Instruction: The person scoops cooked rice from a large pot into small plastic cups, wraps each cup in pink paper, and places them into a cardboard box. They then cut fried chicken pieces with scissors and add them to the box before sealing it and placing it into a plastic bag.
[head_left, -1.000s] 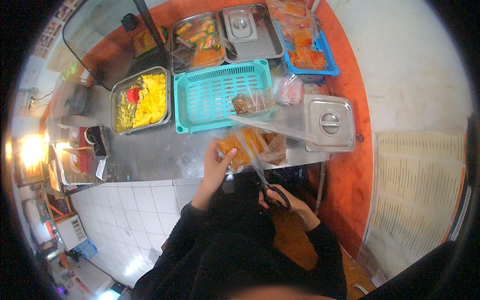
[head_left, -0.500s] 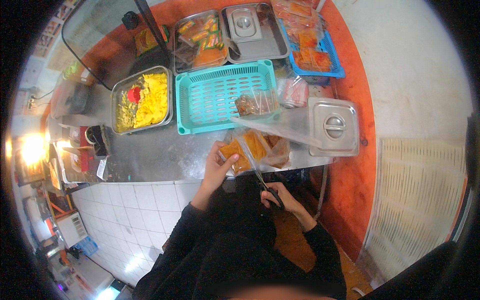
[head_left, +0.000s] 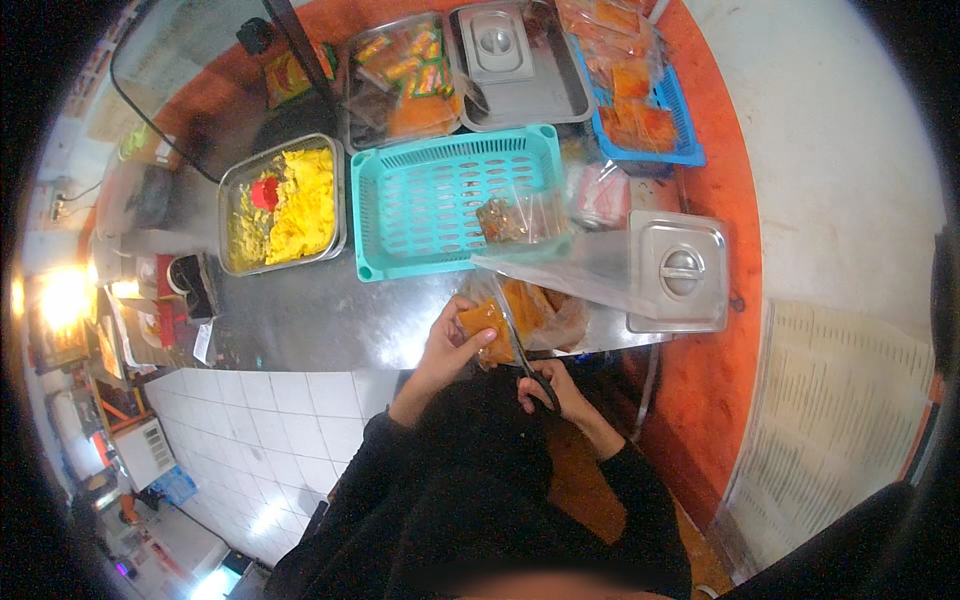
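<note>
Between thumb and fingers, my left hand [head_left: 450, 348] grips one end of an orange sauce sachet [head_left: 484, 322] at the counter's front edge. My right hand [head_left: 560, 390] has its fingers through the black handles of a pair of scissors [head_left: 516, 345]. The blades lie across the clear plastic beside my left fingertips; whether they have cut through I cannot tell. More orange sachets [head_left: 545, 312] in clear plastic lie right of the blades. A flat clear plastic sheet or bag [head_left: 570, 268] stretches above them toward the lidded steel container [head_left: 679, 270].
A turquoise basket [head_left: 365, 220] holding a clear bag of brownish bits [head_left: 515, 218] stands beyond my hands. Left of it is a steel tray [head_left: 340, 235] of yellow food with a red scoop. Steel trays [head_left: 550, 95] and a blue basket [head_left: 690, 135] of orange packets line the back.
The view has shifted slightly, so the counter things sit a little differently. The scissors stand more steeply, and their blades are nearer my left fingers. Both hands keep their grip.
</note>
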